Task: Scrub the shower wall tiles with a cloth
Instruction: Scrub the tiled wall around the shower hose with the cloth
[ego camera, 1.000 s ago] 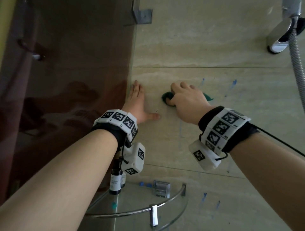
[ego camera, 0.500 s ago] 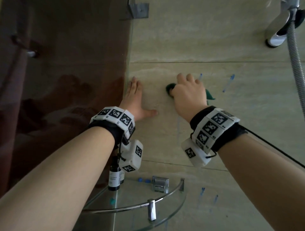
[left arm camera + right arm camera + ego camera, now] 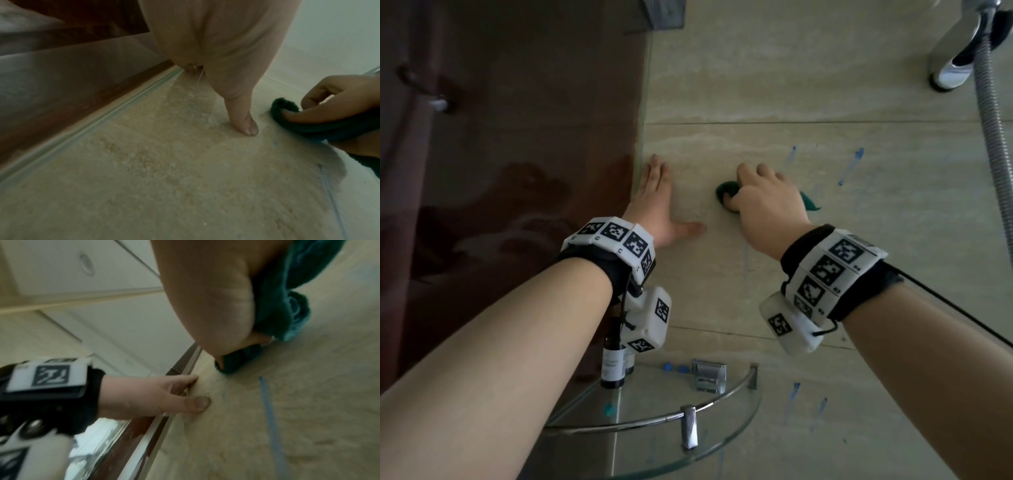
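bottle [image 3: 613, 366] label too blurred (nothing readable).

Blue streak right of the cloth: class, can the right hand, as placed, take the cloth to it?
Probably yes. The right hand grips the cloth against the tile, and the blue streak lies just right of it with only bare tile between.

a dark teal cloth [image 3: 724, 194] sits bunched against the beige wall tiles [image 3: 825, 240], which carry thin blue streaks [image 3: 851, 164] to its right and below.
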